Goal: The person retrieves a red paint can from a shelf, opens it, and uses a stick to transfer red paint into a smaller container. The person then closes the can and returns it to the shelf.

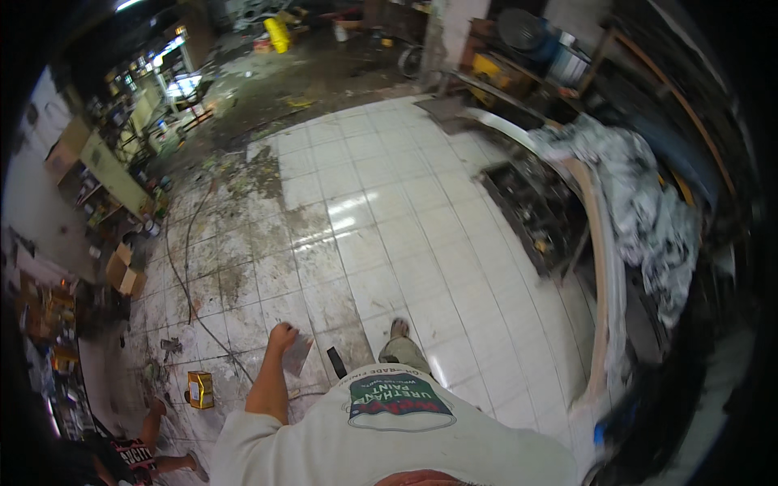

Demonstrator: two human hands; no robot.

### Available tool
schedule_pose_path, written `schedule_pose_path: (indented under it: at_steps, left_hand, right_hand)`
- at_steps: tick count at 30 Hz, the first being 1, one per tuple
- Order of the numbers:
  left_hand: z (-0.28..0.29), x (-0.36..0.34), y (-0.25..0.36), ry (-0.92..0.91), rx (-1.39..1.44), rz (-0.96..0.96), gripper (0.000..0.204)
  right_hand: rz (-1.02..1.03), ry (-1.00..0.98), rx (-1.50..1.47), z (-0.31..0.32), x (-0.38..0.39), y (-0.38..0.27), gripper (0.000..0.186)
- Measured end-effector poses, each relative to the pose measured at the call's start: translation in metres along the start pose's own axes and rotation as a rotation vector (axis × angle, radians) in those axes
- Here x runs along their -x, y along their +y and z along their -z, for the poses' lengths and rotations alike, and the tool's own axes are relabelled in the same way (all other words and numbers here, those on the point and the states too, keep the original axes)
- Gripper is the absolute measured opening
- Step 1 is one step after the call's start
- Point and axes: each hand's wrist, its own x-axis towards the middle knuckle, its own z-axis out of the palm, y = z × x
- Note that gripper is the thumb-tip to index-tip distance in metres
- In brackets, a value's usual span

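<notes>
Fingers of the left hand (283, 335) are curled closed around the upper edge of a flat greyish sheet (298, 356), seen from the head camera. The sheet hangs at a slant beside that hand, left of the person's body and above the tiled floor (438, 235); its material is too blurred to tell. The right hand does not show, so I cannot tell how far its fingers are spread or what it has hold of. Just right of the sheet is a narrow black object (336, 362), its kind unclear, close to the person's pale printed shirt (324, 425). One foot (399, 327) shows ahead of the shirt.

To the left, a yellow can (200, 390) stands on the floor, with a small grey metal object (170, 347) beyond it. A dark cable (189, 292) runs across the stained tiles. Further left is a cardboard box (124, 270), its flaps spread. Another person (134, 455) is partly visible at the lower left corner, legs toward the can.

On the right, a crumpled silvery sheet (640, 182) drapes over a long curved pale piece (598, 316). A dark, cluttered tray-like object (535, 212) lies on the floor inside the curve. Toward the back, a bright yellow object (277, 35) leans among clutter.
</notes>
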Motion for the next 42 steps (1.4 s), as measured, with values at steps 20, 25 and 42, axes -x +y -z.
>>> schedule_pose_path:
  at_steps: [20,25,42]
  left_hand:
    - [0.043,-0.335,0.122,-0.286,-0.013,0.658,0.047]
    - [0.103,-0.569,0.17,-0.243,0.083,0.544,0.05]
    - [0.324,-1.194,0.474,0.378,0.331,0.065,0.032]
  right_hand:
    - [0.845,0.136,0.094,0.151,-0.266,-0.933,0.051]
    - [0.51,0.083,0.219,0.176,-0.326,-0.978,0.05]
    - [-0.128,0.136,-0.27,0.26,-0.484,-1.291,0.062]
